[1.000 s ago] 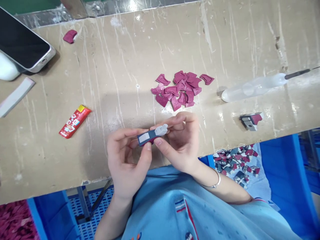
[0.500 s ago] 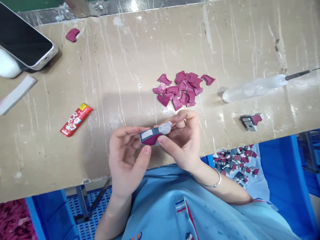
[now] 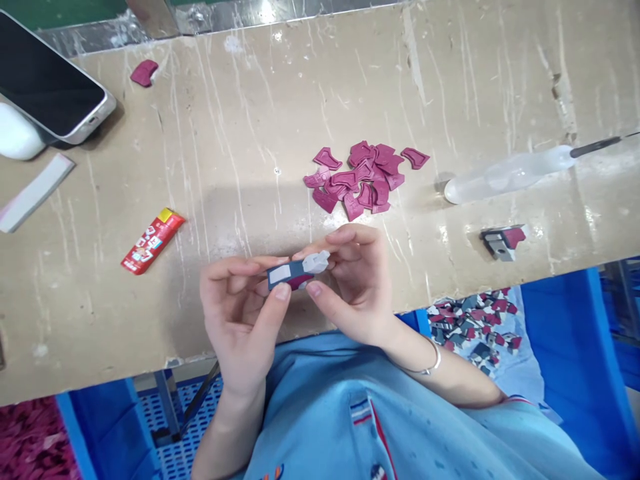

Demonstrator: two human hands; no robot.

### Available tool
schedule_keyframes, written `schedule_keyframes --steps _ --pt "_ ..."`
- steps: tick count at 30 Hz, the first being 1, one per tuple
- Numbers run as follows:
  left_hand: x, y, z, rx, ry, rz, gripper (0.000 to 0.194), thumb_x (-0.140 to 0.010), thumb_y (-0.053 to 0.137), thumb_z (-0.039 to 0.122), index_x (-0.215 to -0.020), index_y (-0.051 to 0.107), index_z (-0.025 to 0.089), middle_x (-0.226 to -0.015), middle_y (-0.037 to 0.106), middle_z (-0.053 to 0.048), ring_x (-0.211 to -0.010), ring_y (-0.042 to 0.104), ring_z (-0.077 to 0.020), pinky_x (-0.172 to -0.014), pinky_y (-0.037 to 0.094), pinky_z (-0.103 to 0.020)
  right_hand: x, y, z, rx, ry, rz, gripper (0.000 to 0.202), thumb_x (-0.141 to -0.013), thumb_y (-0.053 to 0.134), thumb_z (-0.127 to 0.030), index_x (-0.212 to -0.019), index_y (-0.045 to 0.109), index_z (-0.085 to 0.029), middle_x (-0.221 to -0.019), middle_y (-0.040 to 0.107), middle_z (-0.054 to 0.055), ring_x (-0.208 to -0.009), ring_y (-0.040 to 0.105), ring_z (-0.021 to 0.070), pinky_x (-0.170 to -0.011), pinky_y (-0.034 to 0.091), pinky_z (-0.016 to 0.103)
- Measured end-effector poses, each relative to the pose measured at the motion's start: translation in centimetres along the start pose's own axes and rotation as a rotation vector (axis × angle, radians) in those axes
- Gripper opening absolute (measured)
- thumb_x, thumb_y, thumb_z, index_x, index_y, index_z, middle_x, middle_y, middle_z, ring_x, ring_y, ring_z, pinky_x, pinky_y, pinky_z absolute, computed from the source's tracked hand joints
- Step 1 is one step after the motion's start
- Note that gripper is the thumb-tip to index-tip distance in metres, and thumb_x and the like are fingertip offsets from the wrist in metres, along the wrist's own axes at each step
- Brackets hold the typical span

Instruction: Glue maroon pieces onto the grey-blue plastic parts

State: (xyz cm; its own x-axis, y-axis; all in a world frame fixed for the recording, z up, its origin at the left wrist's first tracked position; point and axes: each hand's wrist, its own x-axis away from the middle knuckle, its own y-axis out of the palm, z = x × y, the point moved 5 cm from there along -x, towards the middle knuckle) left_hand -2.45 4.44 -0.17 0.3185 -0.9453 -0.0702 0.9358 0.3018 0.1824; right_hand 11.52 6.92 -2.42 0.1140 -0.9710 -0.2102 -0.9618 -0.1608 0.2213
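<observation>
Between my two hands is a small plastic toy part [image 3: 295, 270], dark blue-grey with a white panel, a maroon side and a light grey end piece. My left hand [image 3: 245, 310] pinches its left end, thumb in front and fingers behind. At the right end, my right hand [image 3: 355, 287] has its thumb tip and fingertips on the part near the grey piece. Just beyond the hands lies a pile of maroon plastic pieces [image 3: 350, 179]. A similar assembled part [image 3: 505, 241] rests on the table to the right.
A white-handled tool with a thin dark shaft [image 3: 520, 177] lies right. To the left are a red packet [image 3: 153, 241], a pale strip [image 3: 37, 190], a phone [image 3: 50, 73] and one maroon piece [image 3: 144, 73]. Below the table edge, blue bins [image 3: 565, 347] hold parts.
Both hands have shifted slightly left with the toy part. My left thumb has moved onto the part's front edge, and less of its maroon side shows.
</observation>
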Motion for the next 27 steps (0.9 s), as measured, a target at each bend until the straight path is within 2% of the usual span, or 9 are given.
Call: schedule_keyframes --steps 5,7,10,12,14,17,20,22,27 --pt "0.5 0.1 -0.1 -0.046 -0.24 -0.132 0.022 -0.098 0.084 0.031 -0.117 0.073 0.029 -0.108 0.085 -0.003 -0.097 0.086 -0.0199 -0.082 0.072 -0.027 -0.4 -0.3 -0.5 0.05 0.011 -0.009 0.037 -0.106 0.07 -0.045 -0.132 0.047 -0.034 -0.107 0.083 0.002 -0.094 0.082 0.0206 -0.084 0.07 0.039" --pt "0.8 0.2 -0.1 -0.09 -0.33 -0.197 0.022 -0.097 0.085 0.032 -0.117 0.078 0.029 -0.104 0.086 -0.004 -0.09 0.086 -0.0207 -0.079 0.073 -0.029 -0.6 -0.5 -0.9 0.064 -0.013 -0.043 0.032 -0.106 0.071 -0.046 -0.13 0.053 -0.034 -0.106 0.084 0.001 -0.094 0.082 0.0197 -0.084 0.07 0.037" --pt "0.9 0.4 -0.2 -0.099 -0.379 -0.226 0.022 -0.093 0.088 0.034 -0.113 0.082 0.027 -0.099 0.086 -0.005 -0.086 0.086 -0.022 -0.077 0.073 -0.031 -0.5 -0.6 -1.0 0.047 -0.027 -0.098 0.027 -0.109 0.065 -0.053 -0.126 0.064 -0.032 -0.111 0.085 0.002 -0.1 0.083 0.0197 -0.087 0.069 0.036" --pt "0.6 0.5 -0.4 -0.077 -0.355 -0.23 0.026 -0.09 0.091 0.042 -0.11 0.083 0.025 -0.097 0.087 -0.007 -0.086 0.086 -0.0227 -0.077 0.073 -0.03 -0.3 -0.8 -0.8 0.034 -0.022 -0.102 0.04 -0.112 0.052 -0.063 -0.13 0.067 -0.031 -0.121 0.084 0.005 -0.107 0.083 0.0219 -0.09 0.07 0.038" --pt "0.2 0.7 -0.6 -0.058 -0.308 -0.233 0.031 -0.089 0.091 0.049 -0.107 0.084 0.025 -0.093 0.086 -0.007 -0.082 0.085 -0.0213 -0.077 0.072 -0.029 -0.2 -0.9 -0.7 0.036 -0.03 -0.095 0.046 -0.113 0.044 -0.064 -0.135 0.068 -0.031 -0.13 0.082 0.007 -0.115 0.081 0.0241 -0.096 0.069 0.042" --pt "-0.2 0.5 -0.7 -0.046 -0.245 -0.211 0.033 -0.087 0.091 0.054 -0.101 0.084 0.025 -0.086 0.085 -0.005 -0.072 0.082 -0.0183 -0.07 0.071 -0.027 -0.5 -0.7 -1.3 0.07 -0.1 -0.139 0.034 -0.115 0.046 -0.049 -0.133 0.069 -0.031 -0.131 0.082 0.006 -0.121 0.079 0.0243 -0.102 0.067 0.044" --pt "-0.3 0.2 -0.7 -0.06 -0.211 -0.162 0.03 -0.086 0.093 0.052 -0.099 0.084 0.026 -0.077 0.082 -0.001 -0.063 0.077 -0.0133 -0.061 0.066 -0.019 -1.1 -0.4 -2.1 0.123 -0.194 -0.198 0.028 -0.116 0.047 -0.039 -0.127 0.071 -0.03 -0.123 0.085 0.006 -0.119 0.08 0.0232 -0.103 0.065 0.044" --pt "-0.2 0.0 -0.7 -0.094 -0.191 -0.128 0.03 -0.085 0.094 0.051 -0.099 0.085 0.026 -0.073 0.08 0.001 -0.059 0.074 -0.0108 -0.057 0.062 -0.017 -1.3 -0.4 -2.4 0.151 -0.229 -0.208 0.029 -0.117 0.044 -0.037 -0.124 0.071 -0.03 -0.122 0.085 0.006 -0.118 0.08 0.0234 -0.102 0.065 0.045" --pt "0.1 -0.2 -0.2 -0.198 -0.071 -0.051 0.031 -0.08 0.098 0.048 -0.091 0.083 0.023 -0.077 0.081 0.0 -0.064 0.077 -0.0137 -0.058 0.065 -0.019 -1.2 -0.6 -2.1 0.16 -0.196 -0.193 0.027 -0.116 0.046 -0.036 -0.121 0.072 -0.03 -0.124 0.085 0.005 -0.116 0.08 0.0238 -0.101 0.066 0.047"
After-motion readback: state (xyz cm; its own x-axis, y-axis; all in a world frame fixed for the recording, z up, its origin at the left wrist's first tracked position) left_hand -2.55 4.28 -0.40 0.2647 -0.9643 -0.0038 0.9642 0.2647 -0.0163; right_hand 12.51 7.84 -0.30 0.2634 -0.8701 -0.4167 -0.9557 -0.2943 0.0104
